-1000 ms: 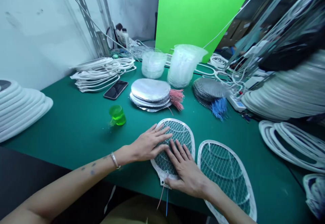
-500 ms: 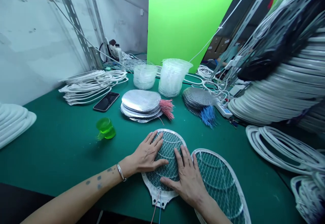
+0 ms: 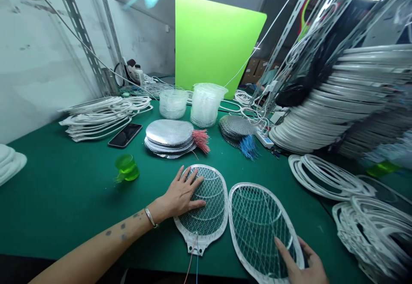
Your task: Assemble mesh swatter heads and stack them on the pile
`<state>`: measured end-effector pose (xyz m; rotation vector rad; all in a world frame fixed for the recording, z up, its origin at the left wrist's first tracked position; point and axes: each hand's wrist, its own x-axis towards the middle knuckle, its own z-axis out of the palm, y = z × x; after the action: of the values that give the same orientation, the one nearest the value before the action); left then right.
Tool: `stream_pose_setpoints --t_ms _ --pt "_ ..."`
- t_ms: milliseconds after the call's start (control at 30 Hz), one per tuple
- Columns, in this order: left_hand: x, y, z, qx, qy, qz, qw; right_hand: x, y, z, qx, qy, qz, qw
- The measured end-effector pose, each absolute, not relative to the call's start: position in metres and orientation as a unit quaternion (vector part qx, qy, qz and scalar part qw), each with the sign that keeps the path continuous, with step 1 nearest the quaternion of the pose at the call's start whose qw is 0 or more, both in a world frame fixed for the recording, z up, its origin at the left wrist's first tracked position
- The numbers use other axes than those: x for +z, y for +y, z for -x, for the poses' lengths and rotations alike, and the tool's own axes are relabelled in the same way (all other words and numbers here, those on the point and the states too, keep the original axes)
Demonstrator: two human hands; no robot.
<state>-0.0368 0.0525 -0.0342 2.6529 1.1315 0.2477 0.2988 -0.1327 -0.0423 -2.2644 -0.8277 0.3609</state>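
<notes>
My left hand, fingers spread, lies flat on a white electric fly swatter head with a mesh face. A red wire and a blue wire run from its neck toward the table's front edge. Close on the right is a second, larger swatter frame with a white rim and lattice. My right hand grips that frame's lower right rim, thumb over the lattice and the other fingers around the outer edge, partly hidden.
Behind are silver mesh sheets with red wires and grey mesh sheets with blue wires. A green tape dispenser, a phone and clear plastic stacks stand around. White frames pile up at right.
My right hand has left the first swatter head, moved right and taken hold of the second frame's rim. My left hand stays on the first head. The view has shifted.
</notes>
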Motion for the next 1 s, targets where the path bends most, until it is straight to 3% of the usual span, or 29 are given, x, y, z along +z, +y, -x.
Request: stream_pose_setpoints --t_ms 67,133,200,267,367,433,533,633,700,800,1000 --pt "-0.031 0.053 0.035 0.079 0.389 -0.909 0.126 -0.003 -0.123 -0.274 0.196 -0.248 0.83 0.46" --pt "-0.022 0.05 0.031 0.096 0.396 -0.901 0.146 0.038 -0.114 -0.243 0.198 -0.308 0.793 0.488" --pt "-0.007 0.04 0.027 0.173 0.413 -0.868 0.212 0.066 -0.107 -0.207 0.144 -0.411 0.794 0.424" --pt "0.011 0.023 0.022 0.281 0.419 -0.781 0.369 0.074 -0.101 -0.17 0.053 -0.538 0.758 0.365" --pt "0.034 -0.005 0.017 0.356 0.384 -0.562 0.64 0.058 -0.1 -0.124 -0.011 -0.681 0.657 0.324" --pt "0.041 -0.018 0.018 0.368 0.381 -0.455 0.716 0.047 -0.104 -0.111 0.003 -0.73 0.605 0.317" --pt "0.045 -0.022 0.029 0.39 0.395 -0.392 0.733 0.044 -0.105 -0.128 0.056 -0.71 0.606 0.354" --pt "0.046 -0.011 0.046 0.398 0.391 -0.38 0.738 0.045 -0.093 -0.167 0.141 -0.518 0.755 0.375" --pt "0.045 0.001 0.053 0.39 0.39 -0.379 0.743 0.04 -0.078 -0.187 0.275 -0.396 0.789 0.381" --pt "0.038 0.016 0.057 0.365 0.394 -0.386 0.75 0.025 -0.06 -0.192 0.447 -0.325 0.718 0.424" --pt "0.02 0.028 0.063 0.376 0.495 -0.393 0.678 0.006 -0.047 -0.17 0.516 -0.318 0.664 0.437"
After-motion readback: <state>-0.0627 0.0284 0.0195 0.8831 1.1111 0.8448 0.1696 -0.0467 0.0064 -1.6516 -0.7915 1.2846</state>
